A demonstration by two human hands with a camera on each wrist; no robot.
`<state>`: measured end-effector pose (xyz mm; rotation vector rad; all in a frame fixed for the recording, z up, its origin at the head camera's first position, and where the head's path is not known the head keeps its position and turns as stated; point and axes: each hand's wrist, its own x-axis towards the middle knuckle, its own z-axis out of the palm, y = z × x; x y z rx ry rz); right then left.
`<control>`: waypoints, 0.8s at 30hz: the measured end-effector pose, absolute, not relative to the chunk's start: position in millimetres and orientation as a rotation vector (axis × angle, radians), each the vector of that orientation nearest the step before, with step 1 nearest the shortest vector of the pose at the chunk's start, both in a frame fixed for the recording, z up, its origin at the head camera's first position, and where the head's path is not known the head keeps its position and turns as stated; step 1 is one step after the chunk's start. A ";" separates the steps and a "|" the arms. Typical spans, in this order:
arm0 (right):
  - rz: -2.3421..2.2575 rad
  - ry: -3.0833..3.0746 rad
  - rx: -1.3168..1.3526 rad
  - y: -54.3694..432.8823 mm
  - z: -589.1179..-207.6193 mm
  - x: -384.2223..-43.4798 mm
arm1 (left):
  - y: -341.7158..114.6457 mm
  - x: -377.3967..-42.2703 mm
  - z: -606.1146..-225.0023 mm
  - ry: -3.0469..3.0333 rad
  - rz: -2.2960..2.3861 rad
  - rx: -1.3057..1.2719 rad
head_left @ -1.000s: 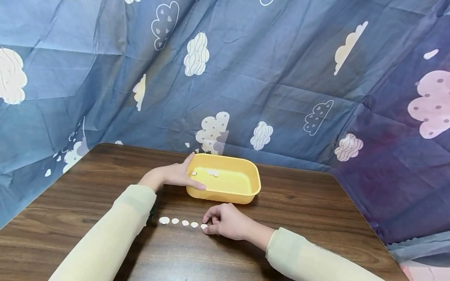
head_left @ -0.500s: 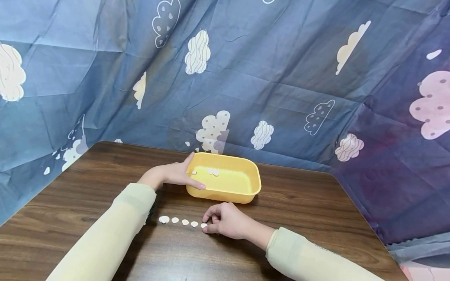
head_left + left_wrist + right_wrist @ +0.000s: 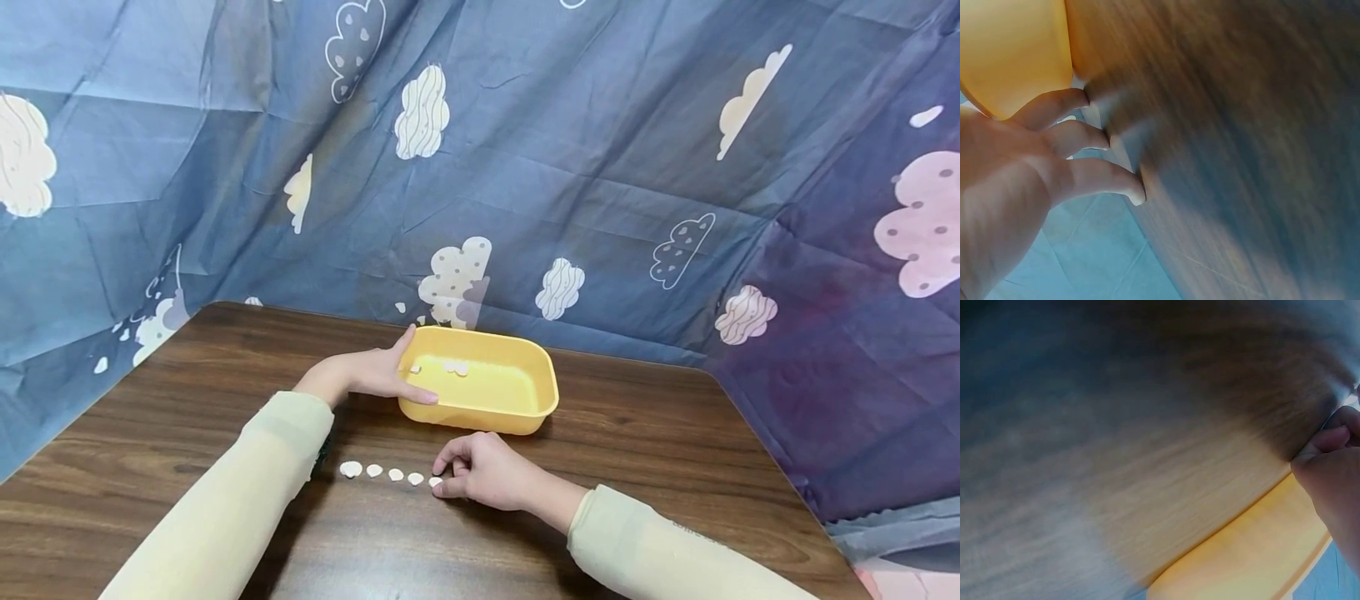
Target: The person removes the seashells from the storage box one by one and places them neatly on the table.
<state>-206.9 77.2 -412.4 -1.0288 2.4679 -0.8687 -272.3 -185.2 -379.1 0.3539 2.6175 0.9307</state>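
A row of small white seashells point(image 3: 396, 475) lies on the brown wooden table, the leftmost one larger. At the row's right end, my right hand point(image 3: 491, 475) pinches a shell point(image 3: 435, 482) between thumb and fingers, at the tabletop. My left hand point(image 3: 371, 372) holds the left end of a yellow plastic bin point(image 3: 536, 417), its thumb on the near rim and a finger at the far corner. In the left wrist view, several fingers point(image 3: 1094, 175) of that hand reach down beside the bin to the table. Inside the bin lie a few white shells point(image 3: 455, 367).
The wooden table point(image 3: 637, 467) reaches back to a blue curtain point(image 3: 585, 183) with cloud prints, hanging behind and at both sides. A small dark object point(image 3: 322, 454) shows beside the left sleeve point(image 3: 247, 483), partly hidden.
Almost nothing differs. Both hands, the bin and the shell row stay put; the head view has shifted very slightly.
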 end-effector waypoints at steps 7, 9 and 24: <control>-0.873 2.455 -0.996 77.6 -414.9 -209.4 | -183.3 -272.8 -380.2 2.608 0.936 0.350; -0.886 2.443 -0.982 77.7 -414.2 -210.9 | -183.2 -273.6 -380.7 2.615 0.936 0.348; -0.942 2.264 -0.902 91.4 -340.0 -235.8 | -180.8 -273.3 -382.0 2.633 0.951 0.327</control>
